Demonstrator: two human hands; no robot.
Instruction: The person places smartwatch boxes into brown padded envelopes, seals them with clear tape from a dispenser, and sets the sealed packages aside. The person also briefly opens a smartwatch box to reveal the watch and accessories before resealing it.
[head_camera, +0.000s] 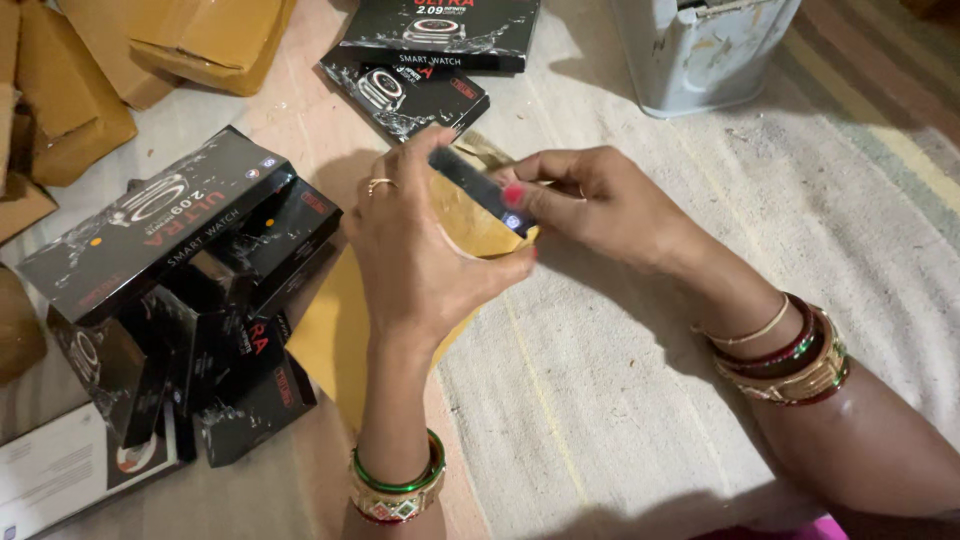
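The black box (480, 188) sat half inside the yellow mailer (340, 330), right of the pile of black boxes (170, 290). I saw my left hand (420, 250) gripping the mailer's mouth open, apparently so my right hand (590, 200) could pinch the box in.

You look down on a pale woven floor cloth (640, 400) with striped edging at upper right; a grey metal bin (700, 50) stands there.
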